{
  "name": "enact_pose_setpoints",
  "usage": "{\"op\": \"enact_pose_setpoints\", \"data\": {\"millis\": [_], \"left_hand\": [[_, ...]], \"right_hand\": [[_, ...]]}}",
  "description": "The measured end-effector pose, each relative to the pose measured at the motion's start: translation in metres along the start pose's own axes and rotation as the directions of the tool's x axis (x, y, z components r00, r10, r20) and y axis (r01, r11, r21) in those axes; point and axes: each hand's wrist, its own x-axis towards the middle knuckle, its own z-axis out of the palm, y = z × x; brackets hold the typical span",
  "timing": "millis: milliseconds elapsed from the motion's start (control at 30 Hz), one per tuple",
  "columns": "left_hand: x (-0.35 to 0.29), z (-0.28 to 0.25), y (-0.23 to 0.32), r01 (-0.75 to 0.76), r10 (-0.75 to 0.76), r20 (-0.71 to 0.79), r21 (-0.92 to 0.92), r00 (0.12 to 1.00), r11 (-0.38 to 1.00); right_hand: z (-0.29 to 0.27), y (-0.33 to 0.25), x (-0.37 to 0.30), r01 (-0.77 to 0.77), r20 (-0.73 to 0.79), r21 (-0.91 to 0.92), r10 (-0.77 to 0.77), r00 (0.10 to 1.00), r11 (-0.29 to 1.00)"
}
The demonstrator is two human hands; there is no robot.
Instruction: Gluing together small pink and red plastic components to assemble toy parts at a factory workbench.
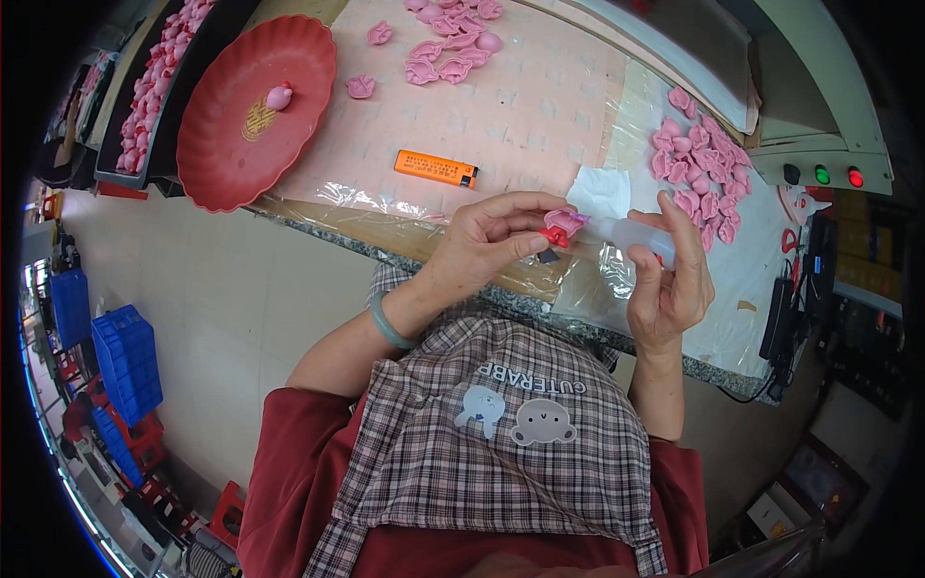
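Observation:
My left hand (482,239) is closed, pinching a small pink hollow piece (567,223) with a red part at its lower end. Closed round a small translucent squeeze bottle (638,237), my right hand (667,294) holds it tilted sideways. The bottle's narrow nozzle points at the pink piece; whether they touch I cannot tell. A folded white tissue (601,187) lies just beyond the bottle. An orange lighter (429,167) rests on the table, left of the tissue. Loose pink pieces (703,164) form a heap beyond my right hand.
More pink pieces (453,69) lie at the table's far side. A red scalloped dish (217,125) holds one pink piece. Behind it is a black tray (119,179) full of pink-and-red pieces. A machine with lit buttons (821,174) stands right. Blue crates (125,356) are on the floor.

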Motion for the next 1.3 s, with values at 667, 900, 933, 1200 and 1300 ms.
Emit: {"op": "enact_pose_setpoints", "data": {"millis": [667,900,933,1200,1300], "left_hand": [[-0.0007,0.0009,0.0006,-0.017,0.013,-0.04,-0.1,0.999,0.995],[0.0001,0.0006,-0.0013,-0.027,0.021,-0.045,-0.116,0.999,0.993],[0.0001,0.0006,-0.0014,-0.03,0.023,-0.049,-0.127,0.999,0.991],[-0.0003,0.0028,0.0011,-0.043,0.037,-0.059,-0.106,0.998,0.993],[0.0001,0.0016,-0.0002,-0.048,0.042,-0.064,-0.101,0.997,0.994]], "right_hand": [[-0.0062,-0.0061,-0.0001,0.108,0.063,-0.114,-0.101,0.993,0.988],[-0.0061,-0.0071,0.0008,0.067,0.073,-0.111,-0.059,0.996,0.992],[-0.0063,-0.0067,0.0009,0.066,0.073,-0.111,-0.058,0.996,0.992],[-0.0075,-0.0045,0.0013,0.078,0.077,-0.124,-0.069,0.995,0.989],[-0.0072,-0.0046,0.0011,0.066,0.051,-0.11,-0.06,0.997,0.992]]}}
